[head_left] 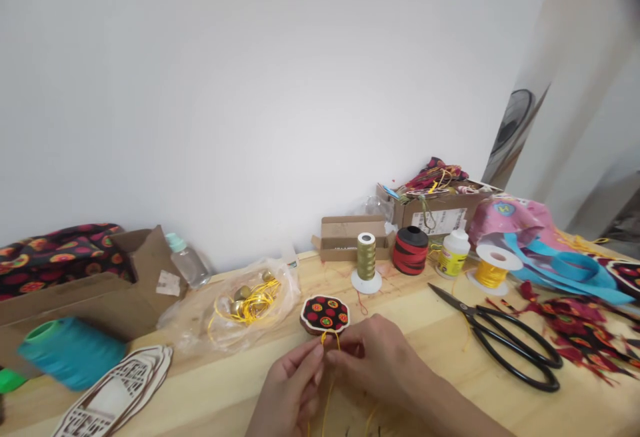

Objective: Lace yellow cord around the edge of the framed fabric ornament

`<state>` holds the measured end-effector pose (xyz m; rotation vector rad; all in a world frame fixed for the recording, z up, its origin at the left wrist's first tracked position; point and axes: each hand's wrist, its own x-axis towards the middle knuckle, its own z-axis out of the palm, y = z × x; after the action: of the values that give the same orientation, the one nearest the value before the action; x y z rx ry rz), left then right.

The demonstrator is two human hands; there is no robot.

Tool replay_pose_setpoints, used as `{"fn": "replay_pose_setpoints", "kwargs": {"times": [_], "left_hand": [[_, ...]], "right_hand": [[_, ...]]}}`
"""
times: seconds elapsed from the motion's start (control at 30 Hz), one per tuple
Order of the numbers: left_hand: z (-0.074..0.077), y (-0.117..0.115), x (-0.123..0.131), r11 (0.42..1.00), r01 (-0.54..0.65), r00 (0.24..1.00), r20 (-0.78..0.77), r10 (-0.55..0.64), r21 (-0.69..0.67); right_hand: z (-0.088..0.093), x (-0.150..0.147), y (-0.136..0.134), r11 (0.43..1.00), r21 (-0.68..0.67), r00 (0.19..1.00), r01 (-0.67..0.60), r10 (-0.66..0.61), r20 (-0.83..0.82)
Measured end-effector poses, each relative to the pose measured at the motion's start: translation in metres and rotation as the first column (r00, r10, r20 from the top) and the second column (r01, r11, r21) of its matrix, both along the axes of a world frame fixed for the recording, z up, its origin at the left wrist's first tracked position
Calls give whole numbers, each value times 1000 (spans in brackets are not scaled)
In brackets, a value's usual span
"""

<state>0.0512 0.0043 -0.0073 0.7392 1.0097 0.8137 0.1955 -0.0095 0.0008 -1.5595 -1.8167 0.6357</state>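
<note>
A small eight-sided ornament [325, 314], black patterned fabric inside a pale rim, lies on the table just beyond my fingertips. Yellow cord [327, 394] comes off its near edge, with a knot or loop there, and trails down toward me. My left hand [295, 380] pinches the cord right at the knot, thumb and forefinger pressed together. Close beside it, my right hand [377, 357] has its fingers curled and pinched on the cord too. Part of the cord between the hands is hidden by the fingers.
Black-handled scissors [500, 337] lie to the right, near fabric scraps [575, 330] and a yellow cord spool [493, 270]. Behind stand a green thread spool [366, 257], red ribbon roll [410, 250] and glue bottle [453, 254]. Leftward are a plastic bag [200, 320], teal thread cone [73, 354] and cut-out panels [120, 390].
</note>
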Motion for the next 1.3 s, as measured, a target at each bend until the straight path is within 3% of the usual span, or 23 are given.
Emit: {"fn": "replay_pose_setpoints", "kwargs": {"times": [0.1, 0.2, 0.33, 0.53, 0.7, 0.8, 0.9, 0.97, 1.03, 1.1, 1.17, 1.3], "left_hand": [[1, 1, 0, 1000, -8, 999, -34, 8, -11], [1, 2, -1, 1000, 1, 997, -72, -3, -26], [1, 2, -1, 1000, -10, 998, -70, 9, -17], [4, 2, 1, 1000, -24, 997, -72, 24, 1], [5, 2, 3, 999, -8, 991, -136, 14, 45], [3, 0, 4, 996, 20, 981, -196, -3, 83], [0, -2, 6, 991, 66, 970, -242, -37, 114], [-2, -4, 6, 985, 101, 979, -190, -73, 139], [-2, -4, 6, 983, 107, 993, -58, -100, 152], [-1, -4, 4, 985, 122, 987, 92, -133, 124], [1, -3, 2, 985, 160, 969, 183, -168, 58], [7, -2, -1, 982, 187, 963, 198, -183, 0]], "right_hand": [[-3, 1, 4, 995, -29, 961, -92, 81, -265], [-3, 4, 10, 987, -73, 847, -140, 81, -526], [-8, 4, 14, 970, -140, 673, -197, 30, -739], [-12, 3, 15, 905, -266, 423, -332, -109, -900], [-6, 5, 14, 878, -313, 351, -361, -182, -918], [-4, 3, 14, 904, -311, 405, -294, -177, -897], [0, -2, 9, 971, -157, 623, -182, -10, -782], [2, -5, 4, 986, 22, 817, -165, 149, -557], [4, -6, -2, 967, 146, 938, -209, 241, -251], [6, -7, -7, 950, 193, 969, -247, 247, 26], [6, -8, -9, 943, 208, 951, -261, 214, 224], [2, -14, -9, 918, 243, 879, -313, 184, 440]]}}
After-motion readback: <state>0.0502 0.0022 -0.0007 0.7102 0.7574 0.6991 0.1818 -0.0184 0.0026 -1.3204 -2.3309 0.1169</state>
